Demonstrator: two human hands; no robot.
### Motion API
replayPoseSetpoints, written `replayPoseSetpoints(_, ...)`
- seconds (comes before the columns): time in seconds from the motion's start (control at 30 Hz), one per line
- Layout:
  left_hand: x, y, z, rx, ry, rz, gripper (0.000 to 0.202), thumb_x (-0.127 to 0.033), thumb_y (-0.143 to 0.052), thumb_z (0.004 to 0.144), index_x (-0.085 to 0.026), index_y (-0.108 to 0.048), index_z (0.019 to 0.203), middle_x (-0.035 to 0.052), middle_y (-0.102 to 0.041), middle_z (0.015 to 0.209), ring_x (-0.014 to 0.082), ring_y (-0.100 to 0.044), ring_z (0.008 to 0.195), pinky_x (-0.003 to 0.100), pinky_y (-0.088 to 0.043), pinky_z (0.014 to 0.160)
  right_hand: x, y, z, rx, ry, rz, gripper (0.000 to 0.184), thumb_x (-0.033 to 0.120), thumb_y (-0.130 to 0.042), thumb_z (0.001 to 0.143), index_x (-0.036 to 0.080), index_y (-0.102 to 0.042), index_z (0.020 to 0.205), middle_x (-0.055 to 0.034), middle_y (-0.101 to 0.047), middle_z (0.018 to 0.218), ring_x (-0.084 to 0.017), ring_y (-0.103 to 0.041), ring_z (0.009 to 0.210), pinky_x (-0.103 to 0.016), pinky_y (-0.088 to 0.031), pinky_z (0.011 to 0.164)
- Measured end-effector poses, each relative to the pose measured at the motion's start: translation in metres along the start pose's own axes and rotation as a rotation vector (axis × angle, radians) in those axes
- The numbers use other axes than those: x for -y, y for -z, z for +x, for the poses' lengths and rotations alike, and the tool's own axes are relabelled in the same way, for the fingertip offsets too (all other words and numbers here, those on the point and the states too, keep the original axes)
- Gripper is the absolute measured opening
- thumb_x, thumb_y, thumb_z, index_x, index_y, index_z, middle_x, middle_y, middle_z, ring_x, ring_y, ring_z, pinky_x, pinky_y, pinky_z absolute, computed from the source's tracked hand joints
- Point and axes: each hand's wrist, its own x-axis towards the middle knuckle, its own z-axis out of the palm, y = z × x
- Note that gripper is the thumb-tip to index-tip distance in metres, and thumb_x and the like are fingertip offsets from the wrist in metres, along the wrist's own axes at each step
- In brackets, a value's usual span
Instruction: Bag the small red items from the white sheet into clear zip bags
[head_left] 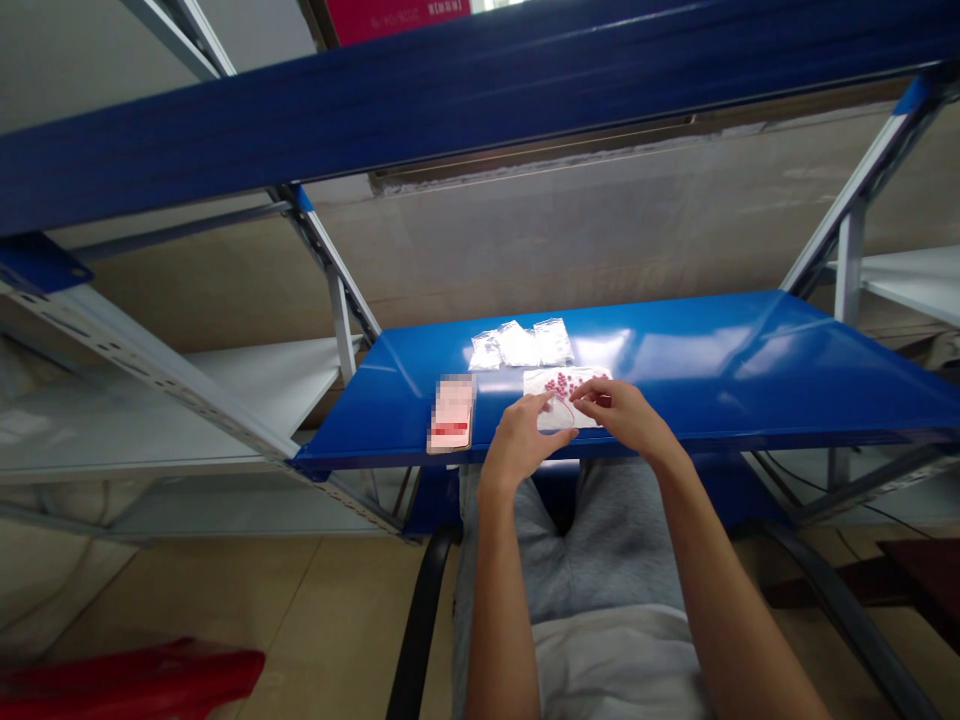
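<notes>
While at the blue steel shelf [697,370]: pink-printed clear packet [577,385] under both hands.
Fingers [592,392] of left hand [521,445] and right hand [622,412] closed on its edges.

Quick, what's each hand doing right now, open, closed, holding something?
Left hand: curled, fingers on the white packet with pink print; grip unclear.
Right hand: fingertips on that packet too; cannot tell if holding it.

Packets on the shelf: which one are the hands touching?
The white packet with the pink pattern, the only one the left hand and right hand touch; the three clear bags behind it and the blurred pink-and-red pack to its left lie untouched.
</notes>
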Motion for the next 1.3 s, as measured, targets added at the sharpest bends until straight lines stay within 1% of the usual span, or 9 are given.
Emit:
replayPoseSetpoints(0.07, 0.001, 0.002, -0.001, -0.007, 0.005, 0.009, 0.061, -0.034, -0.082, 0.081, -0.016, -0.065, 0.136, 0.0110, -0.074, 0.117, 0.0249, -0.069, 0.106, 0.038, -0.053, 0.097, -0.008, 0.002, 0.001, -0.088, -0.048, -0.167, 0.014, 0.024, -0.063, 0.085, 0.017, -0.075, 0.088, -0.0043, -0.070, 0.074, -0.018, -0.061, 0.068, -0.028, -0.043, 0.066)
replayPoseSetpoints(0.17, 0.001, 0.003, -0.001, -0.017, 0.007, 0.028, 0.060, -0.034, -0.081, 0.081, -0.016, -0.065, 0.136, 0.0103, -0.074, 0.115, 0.0245, -0.069, 0.104, 0.037, -0.053, 0.096, -0.019, 0.002, 0.003, -0.115, -0.088, -0.357, 0.014, 0.013, -0.062, 0.084, 0.016, -0.076, 0.088, -0.0059, -0.072, 0.077, -0.019, -0.064, 0.072, -0.028, -0.042, 0.071)
replayPoseSetpoints(0.6, 0.000, 0.004, -0.001, -0.016, 0.019, 0.055, 0.060, -0.035, -0.080, 0.082, -0.015, -0.064, 0.136, 0.0098, -0.074, 0.114, 0.0243, -0.069, 0.104, 0.036, -0.053, 0.095, -0.030, -0.011, 0.005, -0.117, -0.060, -0.498, 0.015, 0.014, -0.062, 0.086, 0.018, -0.076, 0.091, -0.0067, -0.071, 0.083, -0.020, -0.062, 0.078, -0.028, -0.040, 0.072)
replayPoseSetpoints(0.67, 0.001, 0.003, -0.001, -0.017, 0.015, 0.052, 0.060, -0.036, -0.081, 0.082, -0.015, -0.064, 0.136, 0.0097, -0.074, 0.113, 0.0246, -0.069, 0.104, 0.037, -0.053, 0.095, -0.026, -0.010, 0.005, -0.136, -0.040, -0.452, 0.015, 0.016, -0.060, 0.086, 0.017, -0.075, 0.090, -0.0066, -0.070, 0.080, -0.020, -0.061, 0.075, -0.028, -0.040, 0.071)
replayPoseSetpoints(0.77, 0.001, 0.003, 0.000, -0.016, 0.009, 0.044, 0.060, -0.036, -0.081, 0.081, -0.016, -0.065, 0.135, 0.0093, -0.074, 0.112, 0.0244, -0.069, 0.103, 0.037, -0.053, 0.095, -0.014, -0.006, 0.003, -0.142, 0.004, -0.252, 0.014, 0.026, -0.062, 0.087, 0.018, -0.073, 0.089, -0.0037, -0.068, 0.074, -0.018, -0.059, 0.068, -0.028, -0.041, 0.066)
replayPoseSetpoints(0.9, 0.001, 0.002, 0.000, -0.014, -0.001, 0.029, 0.059, -0.035, -0.081, 0.081, -0.016, -0.065, 0.135, 0.0099, -0.074, 0.115, 0.0241, -0.069, 0.104, 0.036, -0.054, 0.095, 0.003, -0.007, 0.000, -0.064, 0.065, 0.003, 0.023, 0.039, -0.061, 0.088, 0.019, -0.072, 0.088, -0.0029, -0.068, 0.074, -0.017, -0.056, 0.066, -0.028, -0.041, 0.063)
replayPoseSetpoints(1.1, 0.001, 0.001, 0.000, -0.018, -0.014, -0.002, 0.059, -0.033, -0.082, 0.080, -0.015, -0.065, 0.134, 0.0114, -0.073, 0.121, 0.0244, -0.068, 0.108, 0.036, -0.053, 0.097, 0.010, -0.013, 0.002, 0.070, 0.078, 0.088, 0.025, 0.036, -0.059, 0.089, 0.018, -0.076, 0.091, -0.0059, -0.074, 0.083, -0.019, -0.061, 0.071, -0.030, -0.045, 0.067)
replayPoseSetpoints(1.17, 0.001, 0.002, 0.000, -0.013, -0.007, 0.008, 0.060, -0.033, -0.082, 0.080, -0.014, -0.065, 0.135, 0.0107, -0.074, 0.117, 0.0240, -0.069, 0.105, 0.036, -0.054, 0.095, 0.005, -0.011, 0.003, 0.007, 0.051, 0.016, 0.023, 0.030, -0.058, 0.090, 0.017, -0.076, 0.094, -0.0069, -0.075, 0.086, -0.020, -0.063, 0.074, -0.030, -0.045, 0.070)
replayPoseSetpoints(1.3, 0.001, 0.004, -0.001, -0.012, 0.005, 0.030, 0.060, -0.034, -0.081, 0.081, -0.013, -0.065, 0.135, 0.0101, -0.074, 0.113, 0.0245, -0.069, 0.103, 0.037, -0.054, 0.095, -0.015, -0.006, 0.003, -0.194, -0.025, -0.315, 0.021, 0.016, -0.057, 0.088, 0.016, -0.077, 0.096, -0.0086, -0.073, 0.088, -0.020, -0.063, 0.076, -0.030, -0.044, 0.075)
